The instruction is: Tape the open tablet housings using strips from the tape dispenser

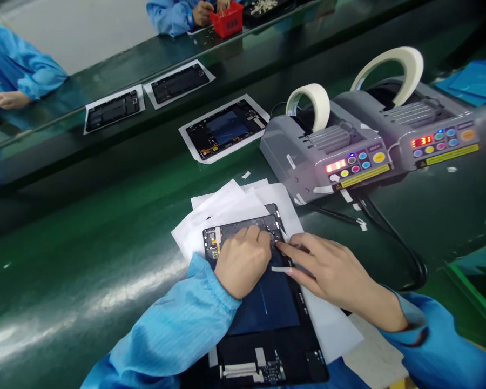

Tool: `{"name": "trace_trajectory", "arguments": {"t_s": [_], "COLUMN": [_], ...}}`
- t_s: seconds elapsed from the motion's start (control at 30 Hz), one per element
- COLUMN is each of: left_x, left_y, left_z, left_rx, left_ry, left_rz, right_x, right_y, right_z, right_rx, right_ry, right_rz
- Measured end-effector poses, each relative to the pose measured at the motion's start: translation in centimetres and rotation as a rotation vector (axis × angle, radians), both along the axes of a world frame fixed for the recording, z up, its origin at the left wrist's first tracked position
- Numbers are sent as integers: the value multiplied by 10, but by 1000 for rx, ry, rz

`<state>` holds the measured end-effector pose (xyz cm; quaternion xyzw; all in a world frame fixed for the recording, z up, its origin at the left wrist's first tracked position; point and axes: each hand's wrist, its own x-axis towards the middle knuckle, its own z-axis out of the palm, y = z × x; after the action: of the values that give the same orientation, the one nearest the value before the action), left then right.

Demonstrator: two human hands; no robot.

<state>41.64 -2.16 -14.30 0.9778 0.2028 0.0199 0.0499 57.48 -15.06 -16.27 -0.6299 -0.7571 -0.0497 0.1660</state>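
An opened black tablet (267,319) with a dark blue battery lies on white paper sheets (227,208) on the green belt in front of me. My left hand (243,259) rests on its upper part, fingers curled and pressing down near the top edge. My right hand (328,270) lies beside it with fingers stretched toward the same spot, fingertips touching the tablet. A short strip of white tape (280,268) sticks at one fingertip of that hand. Both arms wear light blue sleeves.
Two grey tape dispensers (328,151) (421,124) with white tape rolls stand at the right, cables trailing. Another opened tablet (224,129) lies beyond; two more (113,108) (180,82) sit on the far belt. Other people's hands work at a red bin (227,20) and far left (10,99).
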Motion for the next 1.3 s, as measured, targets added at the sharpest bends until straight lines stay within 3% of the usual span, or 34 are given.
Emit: {"name": "trace_trajectory", "arguments": {"t_s": [0.23,0.43,0.57,0.7,0.87,1.3], "left_x": [0,0,-5,-7,-7,-7], "left_y": [10,5,2,0,0,1], "left_z": [4,-5,-8,-6,-5,-14], "left_rx": [-184,51,212,275,236,100], "left_ry": [-238,-272,-287,-306,-336,-289], "left_rz": [97,-222,-310,-311,-319,-284], "right_x": [-3,1,12,19,18,24], "right_y": [0,0,-1,11,26,23], "right_z": [-5,0,-2,-4,-5,-17], "right_rx": [-18,40,11,-34,13,-8], "right_ry": [-65,10,151,148,130,179], "right_rz": [19,54,69,90,120,165]}}
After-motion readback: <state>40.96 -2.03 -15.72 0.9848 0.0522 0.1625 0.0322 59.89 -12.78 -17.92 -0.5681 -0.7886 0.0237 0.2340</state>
